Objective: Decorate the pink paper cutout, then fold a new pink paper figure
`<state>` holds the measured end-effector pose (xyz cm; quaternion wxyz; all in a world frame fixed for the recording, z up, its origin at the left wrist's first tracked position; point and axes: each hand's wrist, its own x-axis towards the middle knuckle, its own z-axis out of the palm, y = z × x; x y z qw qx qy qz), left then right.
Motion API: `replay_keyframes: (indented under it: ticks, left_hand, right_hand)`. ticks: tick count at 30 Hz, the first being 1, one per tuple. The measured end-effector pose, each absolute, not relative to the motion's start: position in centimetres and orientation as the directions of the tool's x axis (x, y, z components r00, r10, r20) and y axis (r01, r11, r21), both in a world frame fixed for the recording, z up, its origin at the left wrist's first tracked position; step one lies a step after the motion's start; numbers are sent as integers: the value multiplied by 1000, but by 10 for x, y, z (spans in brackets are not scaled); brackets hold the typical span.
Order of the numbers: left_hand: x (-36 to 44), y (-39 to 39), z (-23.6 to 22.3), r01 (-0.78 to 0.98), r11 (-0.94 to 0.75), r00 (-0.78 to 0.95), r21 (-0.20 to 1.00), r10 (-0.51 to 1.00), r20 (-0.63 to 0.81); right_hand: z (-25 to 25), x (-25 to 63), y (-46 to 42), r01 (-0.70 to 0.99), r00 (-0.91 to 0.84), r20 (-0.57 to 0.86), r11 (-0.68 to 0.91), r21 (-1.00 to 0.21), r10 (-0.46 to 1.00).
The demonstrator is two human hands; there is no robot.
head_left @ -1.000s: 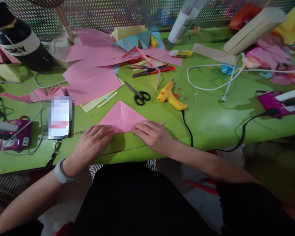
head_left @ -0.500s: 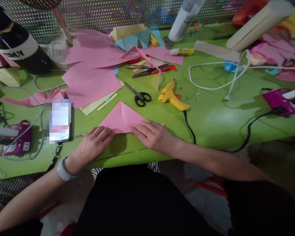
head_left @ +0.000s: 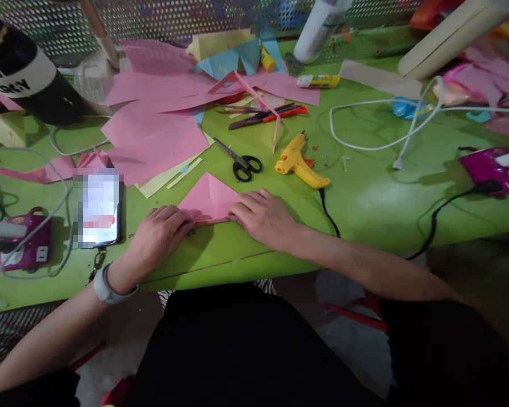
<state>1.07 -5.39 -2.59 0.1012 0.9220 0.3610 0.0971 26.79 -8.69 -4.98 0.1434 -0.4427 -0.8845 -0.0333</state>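
Note:
A pink sheet of paper (head_left: 209, 198), folded to a triangle with its peak pointing away from me, lies on the green table in front of me. My left hand (head_left: 161, 233) grips its near left corner, fingers closed on the bottom edge. At the near right corner my right hand (head_left: 261, 219) pinches the same edge, its fingers bent over the paper. The near edge looks slightly turned up between the hands. Both fingertips and thumbs are partly hidden. Beyond the paper lie black-handled scissors (head_left: 245, 167) and, to their right, a yellow glue gun (head_left: 300, 163).
A phone (head_left: 99, 206) lies left, near a purple power socket (head_left: 27, 243). Pink sheets (head_left: 156, 133) spread behind, with cutters and a glue stick (head_left: 318, 81). A dark bottle (head_left: 29, 79) stands far left. A white cable (head_left: 365, 149) loops at the right, before another purple socket (head_left: 490, 169).
Both hands have shifted slightly, the right one inward, and now grip the paper's near edge, which has lifted and moved a little away from me. The camera view has shifted slightly.

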Motion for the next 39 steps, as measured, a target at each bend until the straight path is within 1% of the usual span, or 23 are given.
replay_keyframes:
  ticks: [4, 9, 11, 13, 15, 17, 19, 24, 28, 32, 36, 39]
  left_hand:
    - [11, -50, -27, 669, -677, 691, 308, 719, 77]
    - [10, -49, -25, 706, -611, 649, 360, 760, 17]
    - [11, -51, -22, 733, -603, 632, 316, 775, 13]
    - [14, -55, -21, 751, -628, 628, 203, 775, 72]
    - [19, -61, -23, 707, -700, 686, 100, 714, 141]
    - [24, -67, -29, 581, -810, 797, 81, 587, 142]
    - [30, -72, -38, 503, -860, 850, 88, 510, 129]
    - [39, -81, -52, 579, -810, 806, 90, 586, 85]
    - [39, -82, -54, 582, -809, 808, 81, 587, 59]
    - [38, -81, -54, 571, -816, 813, 92, 577, 73]
    - [38, -82, -51, 568, -813, 812, 131, 579, 72]
    - [38, -82, -50, 569, -807, 808, 158, 584, 72]
  right_hand:
    - [-48, 268, -80, 814, -531, 192, 560, -154, 825]
    - [-46, 272, -75, 814, -495, 61, 487, -317, 867]
    - [-44, 273, -74, 811, -484, 39, 465, -355, 874]
    - [-43, 274, -73, 808, -476, 26, 450, -380, 879]
    - [-42, 274, -73, 802, -479, 10, 442, -402, 878]
    - [-41, 273, -72, 799, -480, -5, 435, -416, 877]
    - [-39, 272, -71, 804, -470, -17, 419, -422, 883]
    - [-33, 271, -67, 816, -432, -85, 349, -461, 898]
    - [-29, 276, -64, 817, -427, -137, 317, -482, 894]
    - [-26, 283, -62, 825, -418, -165, 298, -481, 893]
    - [-28, 290, -63, 840, -380, -167, 265, -473, 910]
    - [-31, 299, -64, 836, -388, -144, 282, -471, 910]
